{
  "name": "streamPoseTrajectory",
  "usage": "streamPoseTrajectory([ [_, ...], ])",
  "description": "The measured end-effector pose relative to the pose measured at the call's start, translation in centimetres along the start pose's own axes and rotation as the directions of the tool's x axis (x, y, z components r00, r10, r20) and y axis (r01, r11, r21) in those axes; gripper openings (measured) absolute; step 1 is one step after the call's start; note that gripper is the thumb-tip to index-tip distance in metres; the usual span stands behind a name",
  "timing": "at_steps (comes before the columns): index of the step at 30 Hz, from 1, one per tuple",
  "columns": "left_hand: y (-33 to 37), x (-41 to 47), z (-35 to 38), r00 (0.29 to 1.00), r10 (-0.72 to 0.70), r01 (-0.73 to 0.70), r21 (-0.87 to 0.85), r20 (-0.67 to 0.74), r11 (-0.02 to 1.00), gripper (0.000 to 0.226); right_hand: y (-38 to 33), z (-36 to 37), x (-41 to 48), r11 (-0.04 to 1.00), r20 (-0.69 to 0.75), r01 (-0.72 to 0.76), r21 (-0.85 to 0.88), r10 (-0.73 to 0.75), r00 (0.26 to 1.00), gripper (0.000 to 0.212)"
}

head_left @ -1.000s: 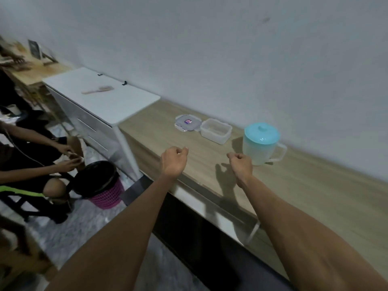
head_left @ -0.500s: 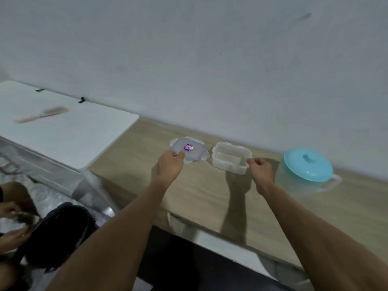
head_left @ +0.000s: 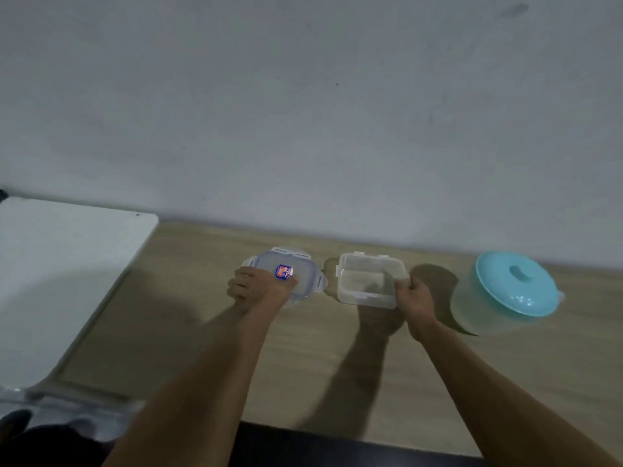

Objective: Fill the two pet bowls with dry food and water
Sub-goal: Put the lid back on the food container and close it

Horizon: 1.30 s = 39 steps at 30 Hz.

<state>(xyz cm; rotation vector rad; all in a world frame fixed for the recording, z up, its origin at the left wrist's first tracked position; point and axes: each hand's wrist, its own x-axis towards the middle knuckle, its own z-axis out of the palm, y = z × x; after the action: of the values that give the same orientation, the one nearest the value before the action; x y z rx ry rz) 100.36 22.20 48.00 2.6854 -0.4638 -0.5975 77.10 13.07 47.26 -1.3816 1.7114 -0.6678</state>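
Two clear plastic pieces lie side by side on the wooden counter (head_left: 188,332) near the wall. The left one is a flat clear lid (head_left: 303,274) with a blue and red sticker and snap flaps. My left hand (head_left: 259,286) grips its near left edge. The right one is an open clear rectangular container (head_left: 365,279), seemingly holding nothing. My right hand (head_left: 416,299) pinches its near right corner. A translucent water jug (head_left: 505,294) with a turquoise lid stands upright to the right, apart from my right hand.
A white tabletop (head_left: 60,274) butts against the counter's left end, slightly higher. The grey wall (head_left: 303,112) runs right behind the containers. The counter's front edge drops to a dark floor (head_left: 303,446) below my arms.
I have stepped closer and the view has swung right. Both hands reached forward: the left closed on the lid's edge, the right closed on the open container's corner.
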Motion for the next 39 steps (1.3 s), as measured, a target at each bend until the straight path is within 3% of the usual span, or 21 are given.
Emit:
streamPoseTrajectory([
  [5, 0.6, 0.7, 0.5, 0.999, -0.043, 0.042, 0.058, 0.028, 0.997, 0.133, 0.4, 0.5, 0.1, 0.997, -0.02, -0.007, -0.079, 0.006, 1.0, 0.038],
  [10, 0.4, 1.9, 0.3, 0.978, -0.171, 0.184, -0.11, 0.116, 0.977, 0.128, 0.6, 0.7, 0.1, 0.986, -0.043, -0.007, -0.167, 0.0, 0.999, 0.036],
  [13, 0.1, 2.1, 0.5, 0.965, -0.2, 0.244, -0.299, 0.168, 0.923, 0.117, 0.6, 0.6, 0.3, 0.983, -0.041, -0.011, -0.185, 0.003, 0.999, 0.035],
  [18, -1.0, 4.9, 2.0, 0.965, -0.141, 0.258, -0.684, 0.223, 0.683, 0.095, 0.8, 0.4, 0.4, 0.988, -0.011, -0.013, -0.155, 0.011, 1.0, 0.035],
  [20, -0.6, 3.9, 1.0, 0.954, -0.107, 0.295, -0.823, 0.279, 0.486, 0.065, 0.8, 0.4, 0.4, 0.993, 0.016, -0.014, -0.117, 0.016, 1.0, 0.035],
  [21, 0.2, 2.5, -0.5, 0.95, -0.085, 0.308, -0.863, 0.299, 0.4, 0.048, 0.9, 0.3, 0.5, 0.995, 0.03, -0.021, -0.1, 0.024, 0.999, 0.035],
  [23, 1.3, 1.2, -2.3, 0.965, -0.045, 0.261, -0.925, 0.259, 0.275, 0.041, 0.7, 0.2, 0.4, 0.996, 0.052, -0.038, -0.075, 0.042, 0.998, 0.035],
  [27, 2.9, -0.8, -4.8, 0.972, 0.024, 0.228, -0.96, 0.235, 0.165, 0.023, 0.7, -0.2, 0.2, 0.999, 0.088, -0.048, -0.019, 0.049, 0.995, 0.035],
  [29, 4.0, -1.9, -5.0, 0.959, 0.114, 0.239, -0.958, 0.258, 0.161, 0.025, 0.7, -0.2, 0.3, 0.998, 0.092, -0.054, -0.011, 0.054, 0.994, 0.035],
  [32, 5.8, -4.1, -3.8, 0.936, 0.206, 0.221, -0.931, 0.287, 0.291, 0.017, 0.7, -0.4, 0.4, 0.998, 0.084, -0.06, -0.008, 0.061, 0.995, 0.034],
  [36, 7.2, -7.1, -0.4, 0.908, 0.226, 0.243, -0.882, 0.354, 0.403, 0.021, 1.0, -0.5, 0.5, 0.998, 0.081, -0.05, 0.024, 0.048, 0.996, 0.034],
  [39, 7.4, -9.2, 1.6, 0.897, 0.197, 0.263, -0.835, 0.396, 0.483, 0.024, 0.8, -0.9, 0.2, 0.977, 0.075, -0.11, 0.181, 0.098, 0.992, 0.042],
])
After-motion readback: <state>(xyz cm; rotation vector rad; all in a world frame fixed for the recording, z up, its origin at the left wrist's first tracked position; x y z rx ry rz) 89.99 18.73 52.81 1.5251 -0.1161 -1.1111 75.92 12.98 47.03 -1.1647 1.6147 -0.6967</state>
